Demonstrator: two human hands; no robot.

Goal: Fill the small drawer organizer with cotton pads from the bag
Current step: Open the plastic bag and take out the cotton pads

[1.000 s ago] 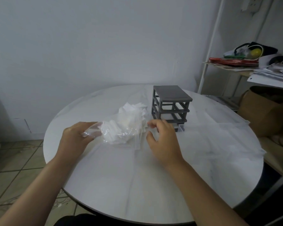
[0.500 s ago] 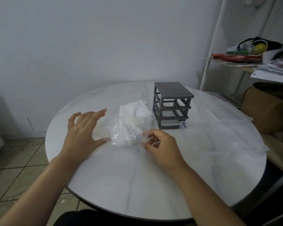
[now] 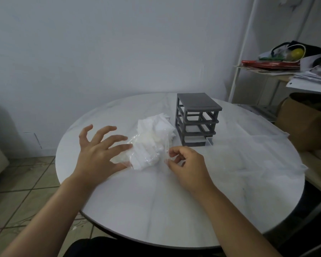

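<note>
Clear bag (image 3: 150, 147) of cotton pads (image 3: 156, 129) | left hand (image 3: 98, 154): fingers spread, tips on bag | right hand (image 3: 188, 164): fingers pinching bag edge

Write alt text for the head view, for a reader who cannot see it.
A person's right hand pinches the edge of a clear bag of cotton pads on a round white table; the left hand lies open against it. A grey drawer organizer stands just behind.

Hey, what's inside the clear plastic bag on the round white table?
A crumpled heap of white cotton pads fills the clear plastic bag. How many there are, or anything beneath the heap, cannot be seen; the pads cover it.
</note>
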